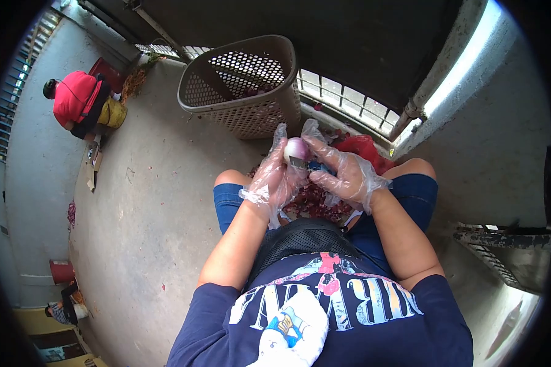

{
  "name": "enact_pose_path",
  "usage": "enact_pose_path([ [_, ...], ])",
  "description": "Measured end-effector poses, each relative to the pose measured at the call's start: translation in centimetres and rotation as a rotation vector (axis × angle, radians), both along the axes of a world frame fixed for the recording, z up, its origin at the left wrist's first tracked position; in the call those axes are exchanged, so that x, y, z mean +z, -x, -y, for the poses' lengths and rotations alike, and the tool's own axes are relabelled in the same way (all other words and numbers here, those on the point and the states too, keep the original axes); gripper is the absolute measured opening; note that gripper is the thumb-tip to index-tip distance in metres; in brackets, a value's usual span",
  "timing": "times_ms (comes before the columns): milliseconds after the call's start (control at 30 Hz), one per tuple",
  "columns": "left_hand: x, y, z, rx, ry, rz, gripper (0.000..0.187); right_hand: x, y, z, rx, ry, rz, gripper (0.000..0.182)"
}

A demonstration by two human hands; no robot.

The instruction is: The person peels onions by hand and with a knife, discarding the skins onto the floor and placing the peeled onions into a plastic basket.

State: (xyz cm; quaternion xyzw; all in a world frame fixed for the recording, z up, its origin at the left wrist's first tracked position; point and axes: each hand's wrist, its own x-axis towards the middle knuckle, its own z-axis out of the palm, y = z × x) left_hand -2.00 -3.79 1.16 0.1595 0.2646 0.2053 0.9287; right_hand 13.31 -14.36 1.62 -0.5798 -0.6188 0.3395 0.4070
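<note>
A white and purple onion (297, 148) is held between my two hands, in thin clear plastic gloves. My left hand (274, 178) has its fingers wrapped round the onion's left side. In my right hand (344, 174) is a small knife (299, 163) with a blue handle, its blade lying against the lower part of the onion. Red onion skins (318, 202) lie in a heap on the floor below my hands, between my legs. A red net bag (364, 150) rests just beyond my right hand.
A tall perforated basket (245, 110) with some onions inside stands ahead. At the far left a person in red (78, 98) bends by a yellow bucket (112, 114). Another person (61, 312) is at lower left near a red bucket (61, 271). A metal frame (502, 238) stands at right.
</note>
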Motion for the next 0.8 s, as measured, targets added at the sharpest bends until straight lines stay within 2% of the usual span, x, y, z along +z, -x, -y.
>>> enact_pose_path([
  [67, 0.3, -0.4, 0.4, -0.034, -0.174, -0.019, 0.04, -0.5, -0.2, 0.0, 0.01, -0.067, 0.008, 0.058],
  [100, 0.1, -0.3, 0.2, -0.036, -0.174, -0.017, 0.04, -0.6, -0.3, 0.0, 0.008, -0.067, 0.01, 0.058],
  [167, -0.3, 0.4, -0.4, -0.127, 0.115, 0.237, 0.036, -0.8, -0.5, -0.1, 0.008, -0.116, -0.077, 0.054],
  [300, 0.6, 0.3, 0.2, -0.085, 0.044, 0.144, 0.035, -0.4, -0.6, -0.1, -0.021, -0.109, -0.069, 0.049],
  [400, -0.1, 0.4, 0.2, -0.025, 0.158, 0.166, 0.036, -0.3, -0.6, -0.2, 0.012, -0.083, -0.204, 0.046],
  [467, 0.0, 0.6, 0.2, -0.127, 0.186, 0.302, 0.036, -0.2, -0.6, -0.2, -0.032, -0.067, -0.343, 0.045],
  [600, 1.0, 0.8, 0.2, -0.1, 0.01, 0.21, 0.036, -0.6, -1.0, -0.2, -0.116, -0.054, -0.391, 0.048],
  [667, 1.1, 0.9, 0.5, -0.016, -0.273, 0.122, 0.041, 0.2, -0.9, 0.2, -0.139, -0.107, -0.101, 0.053],
  [733, 2.2, 0.7, 1.1, 0.028, -0.328, 0.081, 0.043, 0.0, -0.7, 0.2, -0.112, -0.151, -0.019, 0.06],
  [800, 2.1, 0.6, 1.5, 0.069, -0.382, 0.035, 0.045, 0.7, -0.3, 0.5, -0.088, -0.022, 0.093, 0.061],
])
